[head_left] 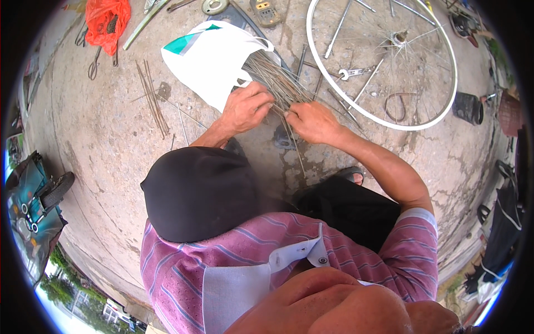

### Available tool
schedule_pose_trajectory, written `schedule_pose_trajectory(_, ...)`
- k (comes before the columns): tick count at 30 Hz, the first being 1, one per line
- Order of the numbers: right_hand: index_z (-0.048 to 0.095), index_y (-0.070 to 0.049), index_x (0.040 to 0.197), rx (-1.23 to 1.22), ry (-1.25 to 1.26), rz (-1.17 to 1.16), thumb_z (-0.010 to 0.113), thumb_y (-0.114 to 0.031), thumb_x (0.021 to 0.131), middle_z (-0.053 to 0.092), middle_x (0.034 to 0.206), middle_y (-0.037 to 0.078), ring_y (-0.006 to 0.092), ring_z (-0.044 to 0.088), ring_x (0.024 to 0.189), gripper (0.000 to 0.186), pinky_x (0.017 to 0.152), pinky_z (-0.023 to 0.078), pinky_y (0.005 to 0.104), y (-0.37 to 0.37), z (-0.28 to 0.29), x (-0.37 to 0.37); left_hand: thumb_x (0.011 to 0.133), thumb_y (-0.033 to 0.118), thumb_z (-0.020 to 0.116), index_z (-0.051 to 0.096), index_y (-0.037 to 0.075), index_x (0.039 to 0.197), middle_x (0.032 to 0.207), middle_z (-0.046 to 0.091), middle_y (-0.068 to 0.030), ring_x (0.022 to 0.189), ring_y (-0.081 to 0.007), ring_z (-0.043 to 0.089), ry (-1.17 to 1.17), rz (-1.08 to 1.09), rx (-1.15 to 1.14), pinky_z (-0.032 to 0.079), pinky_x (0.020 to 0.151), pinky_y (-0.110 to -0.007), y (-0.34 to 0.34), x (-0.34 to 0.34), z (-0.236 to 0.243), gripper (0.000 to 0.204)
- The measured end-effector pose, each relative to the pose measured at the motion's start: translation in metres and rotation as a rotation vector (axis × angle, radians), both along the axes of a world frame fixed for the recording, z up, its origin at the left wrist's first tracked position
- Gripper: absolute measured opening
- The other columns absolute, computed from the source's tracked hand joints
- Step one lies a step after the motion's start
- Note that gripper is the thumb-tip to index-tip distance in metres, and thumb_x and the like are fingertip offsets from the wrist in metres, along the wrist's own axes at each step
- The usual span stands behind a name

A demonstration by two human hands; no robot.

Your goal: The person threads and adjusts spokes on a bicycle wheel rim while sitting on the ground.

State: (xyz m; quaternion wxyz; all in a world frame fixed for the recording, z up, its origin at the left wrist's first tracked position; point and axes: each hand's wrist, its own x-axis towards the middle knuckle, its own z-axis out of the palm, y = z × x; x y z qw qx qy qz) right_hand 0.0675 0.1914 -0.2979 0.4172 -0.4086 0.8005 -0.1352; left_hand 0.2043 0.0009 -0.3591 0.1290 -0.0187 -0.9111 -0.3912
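Note:
A bundle of thin, dull bicycle spokes sticks out of the mouth of a white plastic bag with a green patch, lying on the ground in front of me. My left hand is closed at the bundle's near left edge, fingertips pinched on spokes beside the bag's handle. Across from it, my right hand is closed too, thumb and forefinger on the near ends of the spokes. A few spokes slant down between the two hands. Just what lies inside each pinch is partly hidden by the fingers.
A white-rimmed bicycle wheel lies at right, with an open-ended wrench under it. Loose spokes are on the concrete at left. An orange-red plastic bag is at far left. A black cylindrical container stands at far right.

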Motion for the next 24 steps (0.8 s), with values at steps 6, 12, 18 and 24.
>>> schedule_pose_trajectory(6, 0.066, -0.005, 0.089, -0.063, -0.037, -0.035, 0.066, -0.029, 0.090, 0.072, 0.079, 0.020, 0.0418, 0.071, 0.078, 0.024, 0.074, 0.055, 0.0529, 0.006, -0.007, 0.001, 0.081, 0.007, 0.074, 0.072, 0.010, 0.099, 0.101, 0.064, -0.0048, 0.083, -0.0271, 0.068, 0.000, -0.002, -0.006, 0.055, 0.070, -0.040, 0.000, 0.000, -0.001, 0.018)
schedule_pose_trajectory(12, 0.066, -0.005, 0.090, -0.074, 0.019, -0.038, 0.065, -0.027, 0.090, 0.072, 0.080, 0.018, 0.0420, 0.071, 0.077, 0.021, 0.074, 0.054, 0.0530, 0.007, -0.008, 0.004, 0.081, 0.006, 0.074, 0.072, 0.010, 0.099, 0.102, 0.064, -0.0048, 0.084, -0.0267, 0.068, -0.007, -0.005, -0.007, 0.055, 0.070, -0.039, 0.000, 0.000, -0.002, 0.019)
schedule_pose_trajectory(18, 0.066, -0.004, 0.091, -0.025, -0.052, -0.012, 0.066, -0.028, 0.089, 0.072, 0.079, 0.018, 0.0407, 0.071, 0.079, 0.024, 0.074, 0.054, 0.0525, 0.005, -0.011, 0.002, 0.081, 0.006, 0.073, 0.072, 0.010, 0.098, 0.101, 0.064, -0.0050, 0.083, -0.0271, 0.068, -0.002, 0.003, -0.006, 0.055, 0.070, -0.039, -0.001, 0.001, -0.002, 0.018)
schedule_pose_trajectory(24, 0.066, -0.003, 0.085, -0.114, 0.018, -0.078, 0.063, -0.033, 0.091, 0.071, 0.079, 0.021, 0.0407, 0.071, 0.080, 0.032, 0.077, 0.054, 0.0526, 0.007, -0.007, 0.005, 0.081, 0.006, 0.073, 0.072, 0.010, 0.098, 0.102, 0.064, -0.0050, 0.081, -0.0272, 0.068, 0.012, -0.004, -0.016, 0.055, 0.069, -0.039, -0.001, 0.000, -0.003, 0.018)
